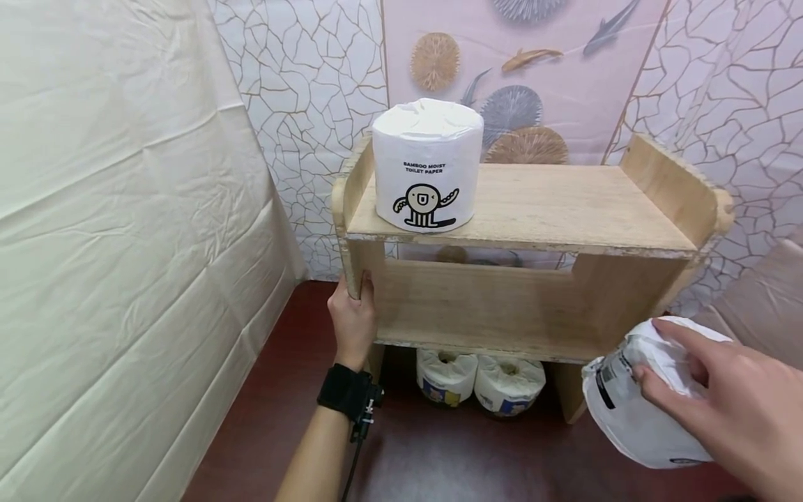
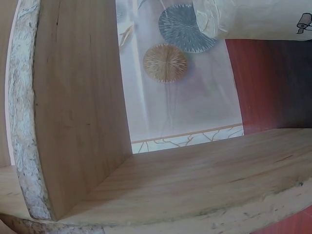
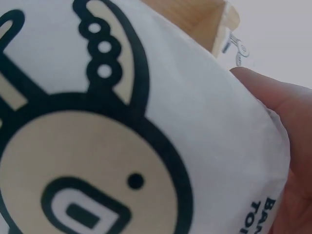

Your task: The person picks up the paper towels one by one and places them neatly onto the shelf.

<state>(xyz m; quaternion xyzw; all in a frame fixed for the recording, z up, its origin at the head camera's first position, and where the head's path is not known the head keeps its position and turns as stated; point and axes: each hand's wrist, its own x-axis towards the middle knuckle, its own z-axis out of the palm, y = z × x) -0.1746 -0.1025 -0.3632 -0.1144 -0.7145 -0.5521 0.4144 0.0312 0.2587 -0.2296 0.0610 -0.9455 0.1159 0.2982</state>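
A wooden shelf unit (image 1: 477,300) stands in front of me, and my left hand (image 1: 354,317) grips the front edge of its left side panel, below the top board. At the lower right of the head view my right hand (image 1: 721,383) holds a toilet roll (image 1: 646,404) in white wrapping by its upper end. This roll is tilted and in front of the shelf's right side. In the right wrist view the toilet roll (image 3: 209,117) shows a printed cartoon figure up close. Another wrapped toilet roll (image 1: 426,174) stands upright at the left end of the top board.
Two wrapped rolls (image 1: 447,376) sit side by side beneath the lowest visible board, above the dark red floor (image 1: 439,460). A pale padded surface (image 1: 125,244) rises on the left. Patterned cloth (image 1: 301,104) hangs behind the shelf.
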